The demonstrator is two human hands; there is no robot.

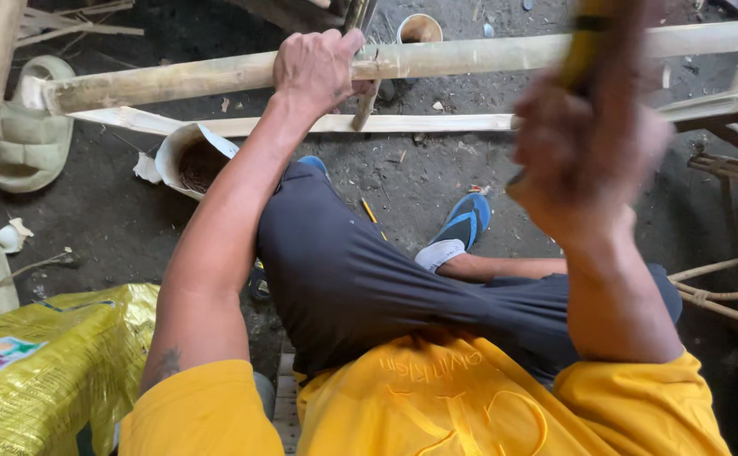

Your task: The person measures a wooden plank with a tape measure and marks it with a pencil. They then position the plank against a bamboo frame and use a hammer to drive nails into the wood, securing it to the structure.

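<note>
Nearest me I see the yellow shirt (436, 397) and dark trousers (369, 279), one knee raised, with a yellow sack (48, 371) at my left. My right hand (584, 160) is raised and blurred, fingers wrapped around a yellow-handled tool (590, 42) that points up out of the fist; its head is out of view. Beyond the blue shoe (463, 219), a split bamboo strip (318, 124) lies on the dark ground. Past it, my left hand (317, 67) clamps over the bamboo pole (470, 55), fingers curled on its far side. The pole's long axis runs left to right, rising slightly rightward, its cut end pointing left toward a pale sandal (27, 139). A small cup (420, 29) sits farther back.
</note>
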